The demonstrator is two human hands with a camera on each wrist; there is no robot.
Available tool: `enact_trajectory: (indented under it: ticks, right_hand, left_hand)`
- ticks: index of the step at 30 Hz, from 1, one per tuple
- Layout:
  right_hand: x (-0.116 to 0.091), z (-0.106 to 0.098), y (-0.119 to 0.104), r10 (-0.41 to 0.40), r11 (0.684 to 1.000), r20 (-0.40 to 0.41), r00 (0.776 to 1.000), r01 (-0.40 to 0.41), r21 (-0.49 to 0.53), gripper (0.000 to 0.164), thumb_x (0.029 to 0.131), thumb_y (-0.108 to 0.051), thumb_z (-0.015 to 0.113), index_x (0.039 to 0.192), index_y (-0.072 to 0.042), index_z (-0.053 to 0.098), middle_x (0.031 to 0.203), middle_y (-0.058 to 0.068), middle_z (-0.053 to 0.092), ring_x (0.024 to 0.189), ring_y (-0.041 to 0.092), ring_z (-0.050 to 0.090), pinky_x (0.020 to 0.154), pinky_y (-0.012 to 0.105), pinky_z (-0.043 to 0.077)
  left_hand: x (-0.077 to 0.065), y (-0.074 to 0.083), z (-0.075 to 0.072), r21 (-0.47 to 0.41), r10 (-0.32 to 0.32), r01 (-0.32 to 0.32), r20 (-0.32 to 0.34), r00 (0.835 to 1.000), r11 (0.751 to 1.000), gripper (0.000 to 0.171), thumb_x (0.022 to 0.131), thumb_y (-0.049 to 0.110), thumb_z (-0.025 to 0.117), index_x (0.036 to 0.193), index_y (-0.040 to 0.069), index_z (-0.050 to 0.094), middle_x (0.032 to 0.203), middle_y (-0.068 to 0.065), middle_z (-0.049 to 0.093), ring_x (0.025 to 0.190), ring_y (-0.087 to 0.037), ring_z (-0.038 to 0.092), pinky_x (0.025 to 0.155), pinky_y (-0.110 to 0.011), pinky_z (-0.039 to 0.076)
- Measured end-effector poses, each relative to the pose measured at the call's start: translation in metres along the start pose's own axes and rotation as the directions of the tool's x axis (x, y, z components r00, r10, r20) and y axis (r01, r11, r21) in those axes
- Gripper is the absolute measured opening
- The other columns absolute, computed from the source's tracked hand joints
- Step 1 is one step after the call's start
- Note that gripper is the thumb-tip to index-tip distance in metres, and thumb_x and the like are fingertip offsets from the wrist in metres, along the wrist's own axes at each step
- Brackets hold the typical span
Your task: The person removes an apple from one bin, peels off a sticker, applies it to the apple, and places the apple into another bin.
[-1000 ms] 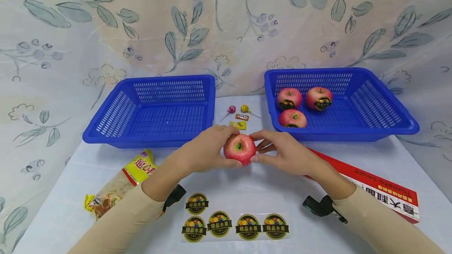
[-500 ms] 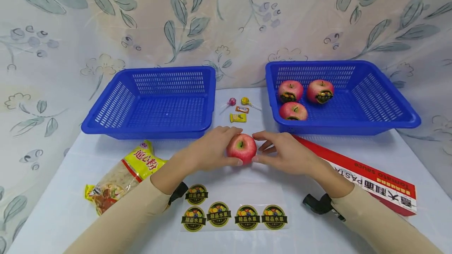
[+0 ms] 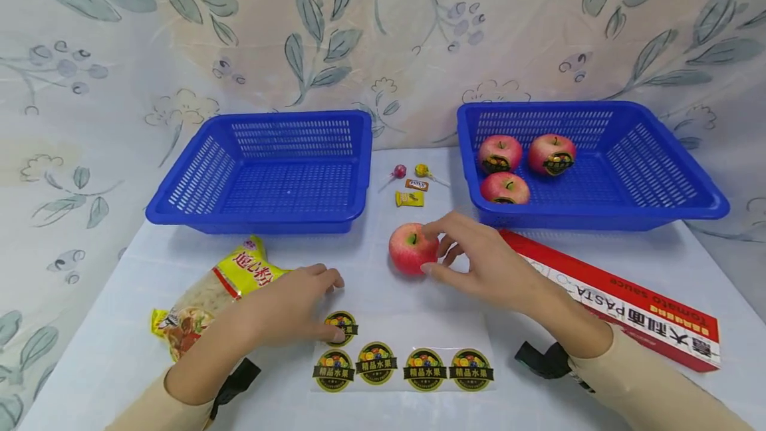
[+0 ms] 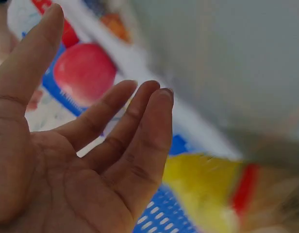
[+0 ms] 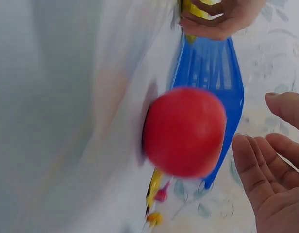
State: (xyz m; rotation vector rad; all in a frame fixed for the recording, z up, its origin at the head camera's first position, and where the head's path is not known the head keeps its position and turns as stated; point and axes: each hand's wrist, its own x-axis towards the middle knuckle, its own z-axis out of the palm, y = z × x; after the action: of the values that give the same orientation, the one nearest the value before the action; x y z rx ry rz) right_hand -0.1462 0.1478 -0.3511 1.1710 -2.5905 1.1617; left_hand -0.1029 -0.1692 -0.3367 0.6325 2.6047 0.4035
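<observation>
A red apple stands on the white table, stem up. My right hand is beside it, fingers loosely bent; the right wrist view shows a gap between the fingertips and the apple. My left hand holds nothing. Its thumb overlaps the top round sticker in the head view, and its fingers spread in the left wrist view. Several more black-and-gold stickers lie in a row on a clear sheet. The left hand partly covers a yellow-topped bag of pasta.
Two blue baskets stand at the back. The right basket holds three apples bearing stickers; the left basket has nothing in it. Between them lie two lollipops and small wrapped candies. A red-and-white pasta box lies at right.
My left hand has let go of the apple and moved left and toward me, to the stickers. The right hand stays beside the apple. The head view has shifted slightly.
</observation>
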Motion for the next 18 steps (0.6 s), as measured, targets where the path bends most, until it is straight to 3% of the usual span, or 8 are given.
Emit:
enact_trajectory:
  ticks: [6,12,14,16,18]
  right_hand:
    - [0.012,0.020,-0.013,-0.115,0.993,0.069,0.991,0.114,0.015,0.034,0.092,-0.017,0.078,0.122,-0.010,0.063,0.104,-0.001,0.065,0.088,0.008,0.064,0.077,0.023,0.056]
    - [0.019,0.036,-0.024,-0.121,0.991,0.140,0.983,0.112,0.070,0.034,0.094,-0.018,0.077,0.124,-0.010,0.064,0.101,-0.003,0.061,0.089,0.012,0.062,0.076,0.021,0.057]
    - [0.020,0.040,-0.026,-0.115,0.992,0.168,0.979,0.105,0.068,0.033,0.094,-0.020,0.076,0.124,-0.011,0.065,0.103,-0.003,0.063,0.090,0.012,0.062,0.077,0.020,0.056]
    - [0.021,0.044,-0.027,-0.116,0.993,0.199,0.973,0.106,0.059,0.031,0.095,-0.022,0.075,0.123,-0.011,0.065,0.105,-0.002,0.065,0.090,0.010,0.062,0.078,0.020,0.055]
    - [0.022,0.048,-0.029,-0.110,0.993,0.236,0.966,0.098,0.061,0.030,0.096,-0.023,0.075,0.122,-0.010,0.066,0.107,-0.001,0.067,0.090,0.010,0.063,0.078,0.020,0.055]
  left_hand:
    - [-0.009,-0.005,0.018,0.052,0.032,-0.029,-0.052,0.998,0.998,0.063,0.073,0.050,0.090,0.110,0.009,0.059,0.095,0.002,0.052,0.088,-0.015,0.052,0.084,-0.041,0.052]
    - [-0.009,-0.004,0.027,0.084,-0.045,0.052,-0.086,0.995,0.995,0.054,0.075,0.049,0.090,0.100,0.012,0.059,0.092,0.004,0.049,0.084,-0.014,0.049,0.068,-0.037,0.049]
    - [-0.009,-0.006,0.027,0.028,-0.044,0.047,-0.087,0.995,0.999,0.049,0.079,0.045,0.088,0.101,0.013,0.058,0.090,0.006,0.052,0.080,-0.012,0.050,0.065,-0.034,0.048]
    - [-0.010,-0.009,0.027,-0.066,-0.009,0.003,-0.092,0.996,0.998,0.043,0.084,0.039,0.085,0.105,0.013,0.057,0.084,0.007,0.055,0.072,-0.010,0.051,0.061,-0.030,0.047]
    - [-0.010,-0.013,0.027,-0.180,0.037,-0.057,-0.111,0.993,0.982,0.037,0.089,0.032,0.081,0.111,0.013,0.057,0.077,0.008,0.056,0.064,-0.007,0.050,0.057,-0.027,0.045]
